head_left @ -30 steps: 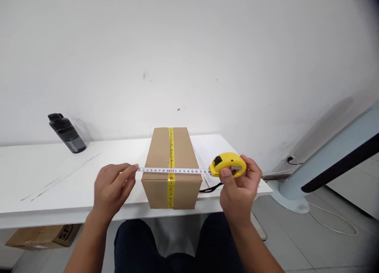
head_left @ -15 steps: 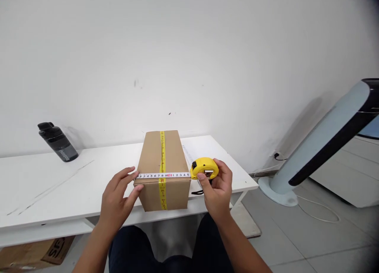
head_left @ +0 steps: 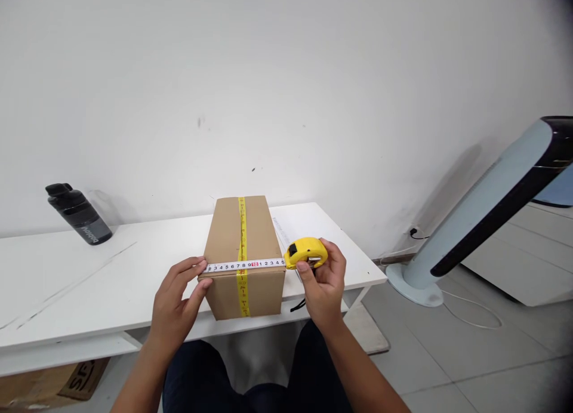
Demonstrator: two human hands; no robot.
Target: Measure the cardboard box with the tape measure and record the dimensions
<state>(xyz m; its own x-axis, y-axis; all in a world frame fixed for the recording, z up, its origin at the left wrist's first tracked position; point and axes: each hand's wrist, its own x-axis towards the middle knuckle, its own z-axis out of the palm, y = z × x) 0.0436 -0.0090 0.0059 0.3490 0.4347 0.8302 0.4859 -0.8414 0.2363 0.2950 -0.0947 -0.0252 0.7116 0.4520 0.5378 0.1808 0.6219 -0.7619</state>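
Observation:
A brown cardboard box (head_left: 233, 237) sealed with a yellow tape strip stands on the white table (head_left: 134, 264). A white measuring tape blade (head_left: 245, 265) lies across the box's near top edge. My left hand (head_left: 176, 299) pinches the blade's end at the box's left corner, fingers closed on it. My right hand (head_left: 323, 284) grips the yellow tape measure case (head_left: 305, 253) just beyond the box's right corner.
A dark water bottle (head_left: 78, 222) leans by the wall at the table's far left. A sheet of paper (head_left: 286, 225) lies right of the box. A pale blue and black fan-like stand (head_left: 483, 207) tilts over the floor at right. A cardboard box (head_left: 58, 383) sits under the table.
The extended blade has shortened and the yellow case has moved left to the box's right corner. My left hand brought the blade's end onto the box's left corner.

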